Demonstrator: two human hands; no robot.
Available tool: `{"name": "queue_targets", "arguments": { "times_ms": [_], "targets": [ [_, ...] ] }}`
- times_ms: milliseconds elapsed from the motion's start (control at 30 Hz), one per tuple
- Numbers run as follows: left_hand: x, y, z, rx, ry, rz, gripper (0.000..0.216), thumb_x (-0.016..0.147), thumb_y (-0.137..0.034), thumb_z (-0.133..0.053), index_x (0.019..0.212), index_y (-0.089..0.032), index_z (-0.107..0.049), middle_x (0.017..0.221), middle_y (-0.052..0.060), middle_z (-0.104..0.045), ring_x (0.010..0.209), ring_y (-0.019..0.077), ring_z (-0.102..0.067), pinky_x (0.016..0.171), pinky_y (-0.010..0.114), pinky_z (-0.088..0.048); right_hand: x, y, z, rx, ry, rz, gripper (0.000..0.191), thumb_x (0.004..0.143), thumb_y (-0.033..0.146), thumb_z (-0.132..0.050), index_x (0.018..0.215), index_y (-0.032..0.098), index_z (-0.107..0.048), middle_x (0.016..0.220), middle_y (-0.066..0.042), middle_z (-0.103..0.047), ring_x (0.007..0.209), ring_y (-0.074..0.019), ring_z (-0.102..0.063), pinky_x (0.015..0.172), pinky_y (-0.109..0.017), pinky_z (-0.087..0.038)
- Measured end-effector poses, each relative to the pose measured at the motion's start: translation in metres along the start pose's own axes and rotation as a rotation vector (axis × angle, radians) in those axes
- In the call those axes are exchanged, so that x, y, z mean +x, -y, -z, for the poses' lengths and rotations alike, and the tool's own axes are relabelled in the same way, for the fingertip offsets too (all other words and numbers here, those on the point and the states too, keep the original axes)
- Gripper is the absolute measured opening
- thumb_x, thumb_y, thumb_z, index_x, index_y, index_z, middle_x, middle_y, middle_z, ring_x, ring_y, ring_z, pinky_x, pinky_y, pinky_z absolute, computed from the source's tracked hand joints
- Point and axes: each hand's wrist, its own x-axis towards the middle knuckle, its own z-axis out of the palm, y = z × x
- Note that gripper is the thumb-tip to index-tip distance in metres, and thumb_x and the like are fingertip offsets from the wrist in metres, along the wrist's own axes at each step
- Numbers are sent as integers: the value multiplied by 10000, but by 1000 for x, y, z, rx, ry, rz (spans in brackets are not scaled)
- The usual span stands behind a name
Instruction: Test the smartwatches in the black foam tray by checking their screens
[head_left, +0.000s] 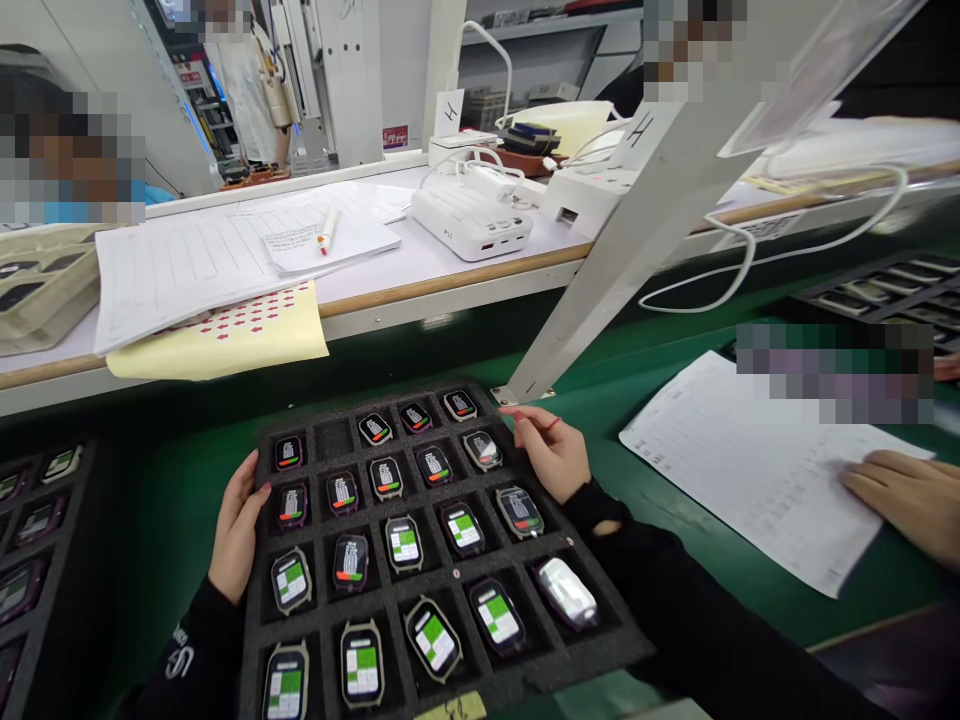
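A black foam tray [480,690] with rows of square pockets lies between my hands over the green bench. Most pockets hold a smartwatch without a strap, such as one smartwatch [361,664] near the front; one pocket in the back row has none. Several screens show green and white blocks, others white text with a red and green bar. My left hand [237,525] grips the tray's left edge, thumb on top. At the back right corner, my right hand [551,450] has its fingers closed on the tray's edge.
Another watch tray [82,520] lies at the left. A co-worker's hand [904,500] rests on a printed sheet [750,470] at the right. A slanted metal post [600,270] stands behind my right hand. The shelf holds papers [187,260], a marker [328,232] and a white power bank [469,220].
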Motion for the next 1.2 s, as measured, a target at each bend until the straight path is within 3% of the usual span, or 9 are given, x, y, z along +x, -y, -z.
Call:
{"name": "queue_targets", "arguments": {
  "times_ms": [100,200,300,433,767,1033,1200],
  "targets": [
    [0,0,0,7,-5,-4,511,808,-327,-617,1311,-275,-545,1447,20,-487,1371,257,-394,1157,403,-318,0,7,3,-94,99,195,448,914,339,-559,1338,202,-512,904,-48,-674,886,-244,-621,898,-412,-447],
    [-1,-1,-1,20,-18,-6,511,805,-330,-617,1308,-273,-549,1445,22,-489,1370,261,-395,1152,407,-328,2,12,3,-211,313,379,650,969,308,-492,1528,238,-166,1242,-100,-614,1249,-279,-489,1078,-507,-323],
    [-1,-1,-2,28,-37,-10,509,797,-316,-617,1299,-257,-557,1438,30,-498,1367,261,-401,1154,404,-327,5,13,1,-307,451,441,709,989,318,-459,1549,251,-29,1387,-113,-515,1386,-285,-322,1127,-576,-233],
    [0,-1,-2,30,-32,-18,503,803,-316,-617,1298,-257,-560,1438,30,-499,1365,257,-405,1163,401,-312,5,11,0,-351,485,469,688,1002,327,-432,1552,262,-24,1433,-99,-471,1408,-276,-279,1160,-586,-146],
    [0,3,1,29,-15,-29,477,826,-325,-609,1298,-281,-558,1441,11,-496,1363,239,-409,1164,372,-308,4,13,2,-367,498,421,659,1012,357,-398,1551,282,-27,1473,-77,-430,1425,-267,-242,1172,-581,-126],
    [1,3,0,26,-17,-20,491,823,-326,-610,1306,-267,-551,1449,27,-486,1369,254,-400,1156,381,-321,5,12,2,-400,553,424,639,1021,336,-369,1552,277,-18,1461,-87,-443,1379,-275,-348,1166,-610,-88],
    [1,4,1,23,-3,-23,495,831,-337,-610,1318,-279,-540,1455,26,-478,1372,254,-395,1158,383,-315,4,12,4,-357,455,396,571,1028,341,-353,1547,283,-124,1438,-59,-474,1385,-254,-339,1178,-583,-119]
  ]
}}
